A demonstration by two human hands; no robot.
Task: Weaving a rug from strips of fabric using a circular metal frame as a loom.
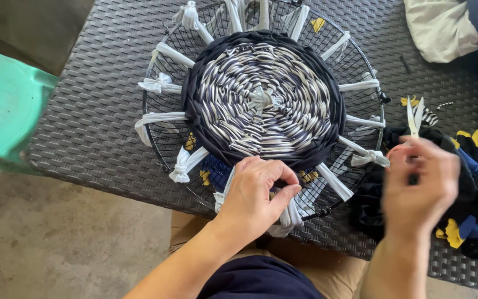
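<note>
My left hand point(255, 191) pinches the near edge of the round woven rug point(264, 99) on its wire hoop point(156, 147), counter-top; my right hand point(419, 185), blurred, grips scissors point(414, 119). Trimming seems underway; the next cut needs a steady strip.

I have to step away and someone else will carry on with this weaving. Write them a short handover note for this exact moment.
Left hand: pinching the near edge of the round woven mat, at the dark outer band.
Right hand: raised over the fabric scrap pile, blurred, holding scissors blades up.
The mat sits on a wire ring frame on the wicker table, white spoke strips tied to the rim.
Done: striped centre and dark band woven.
Left: spokes are bare from the band out to the rim.
</note>
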